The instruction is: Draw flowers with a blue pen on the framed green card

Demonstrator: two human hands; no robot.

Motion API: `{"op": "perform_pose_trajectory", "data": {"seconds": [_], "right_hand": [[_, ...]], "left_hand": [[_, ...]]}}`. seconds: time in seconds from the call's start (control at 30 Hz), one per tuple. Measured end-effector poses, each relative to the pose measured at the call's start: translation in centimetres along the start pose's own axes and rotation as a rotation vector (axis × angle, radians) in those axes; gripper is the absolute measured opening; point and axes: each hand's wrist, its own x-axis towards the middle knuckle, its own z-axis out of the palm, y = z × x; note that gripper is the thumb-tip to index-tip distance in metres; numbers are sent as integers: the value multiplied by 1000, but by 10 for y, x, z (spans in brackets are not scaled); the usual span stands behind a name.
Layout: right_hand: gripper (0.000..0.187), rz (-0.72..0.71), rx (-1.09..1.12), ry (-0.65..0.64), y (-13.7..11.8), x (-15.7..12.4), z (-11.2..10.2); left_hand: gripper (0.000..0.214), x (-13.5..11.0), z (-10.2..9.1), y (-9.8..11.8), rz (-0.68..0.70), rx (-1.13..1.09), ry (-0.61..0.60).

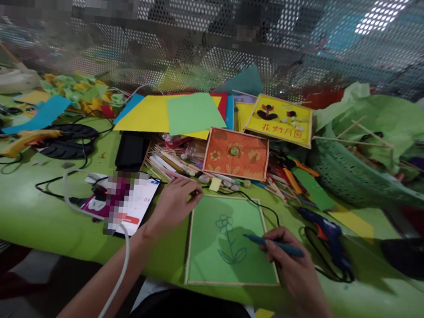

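Observation:
My right hand grips a teal marker pen, its tip over a green sheet edged with thin wooden strips. On the sheet is a line drawing of a flower with a stem and two leaves. My left hand rests by the sheet's upper left corner with its fingers curled closed; whether anything is inside them is hidden. Left of that hand lies a phone with a lit screen, beside a purple packet and a white cable.
Behind the sheet stand an orange framed picture, a yellow framed picture and coloured paper. To the right are a blue glue gun, scissors and a green basket. A yellow glue gun lies left.

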Motion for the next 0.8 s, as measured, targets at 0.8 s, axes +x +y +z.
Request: {"op": "perform_pose_trajectory", "data": {"seconds": [0.8], "right_hand": [[32, 27, -78, 24, -2, -8, -4]], "left_hand": [[4, -6, -10, 10, -30, -29, -70]]}}
